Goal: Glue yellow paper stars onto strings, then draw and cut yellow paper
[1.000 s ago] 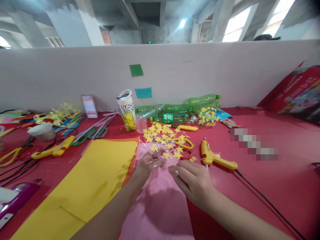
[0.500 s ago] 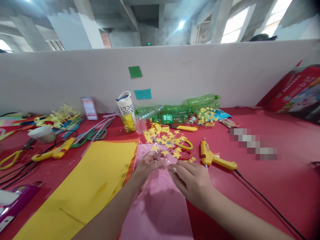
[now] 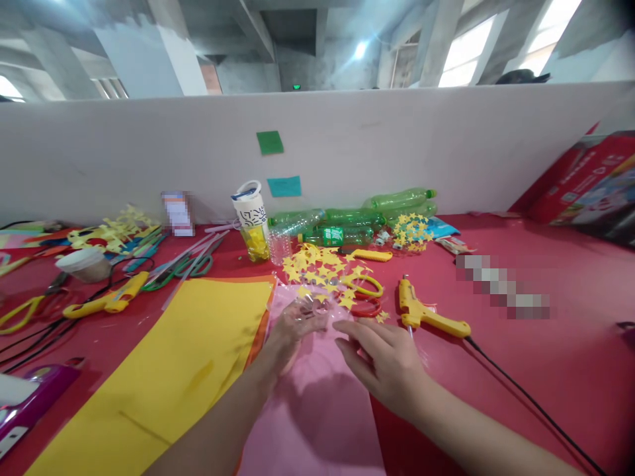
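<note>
My left hand (image 3: 290,334) is closed around a clear plastic piece (image 3: 320,308), which looks like a cut part of a bottle; its exact shape is hard to make out. Yellow paper stars (image 3: 317,272) lie just beyond it, and whether any are stuck on it I cannot tell. To the right, my right hand (image 3: 389,357) hovers with thumb and fingers apart, nothing visible between them. Both hands are above a pink sheet (image 3: 322,430). Beside the right hand lies a yellow glue gun (image 3: 426,316).
Yellow sheets (image 3: 163,370) lie on the left. Red- and yellow-handled scissors (image 3: 367,287) rest behind my hands. Green bottles (image 3: 342,236), a patterned cup (image 3: 251,221) and a yellow cutter (image 3: 372,255) stand or lie by the white partition (image 3: 198,145). A second glue gun (image 3: 109,301) is at left.
The fingers of my right hand have parted and drawn slightly away from the clear plastic piece. A small pale spot at its fingertips no longer shows. My left hand keeps its hold.
</note>
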The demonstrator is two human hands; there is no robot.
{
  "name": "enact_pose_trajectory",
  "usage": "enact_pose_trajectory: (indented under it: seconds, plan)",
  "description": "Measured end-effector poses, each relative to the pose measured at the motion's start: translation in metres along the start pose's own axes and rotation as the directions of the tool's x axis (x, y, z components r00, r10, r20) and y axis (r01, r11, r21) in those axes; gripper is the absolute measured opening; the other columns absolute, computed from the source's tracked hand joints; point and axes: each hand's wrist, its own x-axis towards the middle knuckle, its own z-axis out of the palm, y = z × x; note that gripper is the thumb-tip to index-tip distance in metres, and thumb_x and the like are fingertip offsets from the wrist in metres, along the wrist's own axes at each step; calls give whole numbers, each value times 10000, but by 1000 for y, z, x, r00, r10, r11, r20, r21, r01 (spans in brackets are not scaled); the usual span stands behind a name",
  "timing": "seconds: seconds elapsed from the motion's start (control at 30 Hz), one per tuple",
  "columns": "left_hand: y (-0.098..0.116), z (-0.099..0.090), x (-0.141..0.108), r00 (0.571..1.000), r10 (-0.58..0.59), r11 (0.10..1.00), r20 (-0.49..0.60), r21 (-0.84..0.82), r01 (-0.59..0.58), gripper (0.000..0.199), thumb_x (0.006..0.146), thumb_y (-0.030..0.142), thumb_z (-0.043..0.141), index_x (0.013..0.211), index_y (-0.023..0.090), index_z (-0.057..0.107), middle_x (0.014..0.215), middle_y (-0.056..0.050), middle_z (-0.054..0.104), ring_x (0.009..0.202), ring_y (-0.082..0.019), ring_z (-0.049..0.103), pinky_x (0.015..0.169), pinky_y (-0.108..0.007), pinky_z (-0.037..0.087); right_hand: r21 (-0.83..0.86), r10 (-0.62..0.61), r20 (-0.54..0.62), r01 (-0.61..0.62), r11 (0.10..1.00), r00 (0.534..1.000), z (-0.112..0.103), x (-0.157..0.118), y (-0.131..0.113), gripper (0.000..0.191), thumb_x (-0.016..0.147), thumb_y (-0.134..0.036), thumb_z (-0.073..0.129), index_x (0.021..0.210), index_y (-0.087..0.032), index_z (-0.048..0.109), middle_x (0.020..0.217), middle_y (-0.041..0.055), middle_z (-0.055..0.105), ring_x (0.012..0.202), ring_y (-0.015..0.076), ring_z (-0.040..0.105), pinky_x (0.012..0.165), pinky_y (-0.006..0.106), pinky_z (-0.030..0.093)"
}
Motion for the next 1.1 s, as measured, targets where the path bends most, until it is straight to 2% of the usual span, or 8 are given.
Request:
enact_pose_trajectory:
  seconds: [0.13, 0.37, 0.47, 0.63, 0.77, 0.93, 1.1]
  plan:
    - [2, 3, -1, 999, 21, 1000, 27, -14, -20, 222, 690, 235, 743, 882, 177, 649, 782, -2, 606, 692, -118, 527, 700, -256, 397, 3, -5, 27, 5, 1000, 1000, 2, 0, 0, 124, 916, -180, 497, 980, -166, 603, 670, 9, 601, 512, 105, 511, 502, 226, 379]
    - [3, 3, -4, 1000, 23, 999, 12, -36, -23, 219, 751, 246, 709, 956, 191, 653, 792, -8, 617, 675, -101, 520, 689, -236, 403, 28, -65, 141, 61, 998, 988, 6, -3, 1, 220, 936, -132, 399, 829, -151, 591, 653, 28, 602, 529, 121, 532, 513, 242, 372]
    - [2, 2, -2, 1000, 15, 1000, 3, -26, -15, 266, 717, 239, 735, 964, 183, 653, 785, -12, 625, 683, -107, 533, 700, -240, 408, 36, -46, 118, 42, 998, 992, 4, -1, 2, 182, 938, -148, 427, 881, -149, 600, 687, 36, 626, 565, 123, 563, 534, 232, 394]
    - [2, 4, 0, 999, 37, 999, 10, -26, -36, 260, 658, 237, 769, 884, 173, 657, 765, -2, 617, 665, -107, 525, 681, -243, 406, -37, -57, 13, 58, 998, 998, -2, 4, 2, 137, 930, -165, 487, 968, -148, 617, 686, 28, 627, 553, 114, 564, 516, 223, 394]
    - [4, 5, -1, 999, 29, 999, -17, -23, -29, 301, 642, 251, 778, 912, 180, 666, 764, -3, 615, 677, -117, 533, 681, -248, 406, -88, -64, 20, 66, 994, 998, -3, 3, 3, 155, 920, -190, 500, 1023, -159, 611, 667, 13, 615, 533, 115, 543, 492, 239, 372]
    - [5, 4, -1, 999, 34, 999, -10, -12, -34, 199, 672, 264, 759, 824, 172, 668, 730, -4, 608, 656, -115, 522, 683, -259, 405, -81, -51, 24, 53, 995, 998, 0, 0, 3, 150, 909, -199, 513, 1025, -166, 603, 653, 0, 601, 510, 112, 516, 483, 246, 363]
    - [6, 4, 0, 999, 24, 1000, -37, -15, -24, 260, 645, 248, 778, 876, 185, 676, 711, 6, 613, 644, -120, 524, 668, -256, 399, -66, -60, 31, 62, 996, 998, -1, 1, 2, 148, 908, -189, 507, 1024, -165, 595, 652, -2, 595, 516, 115, 519, 480, 247, 363]
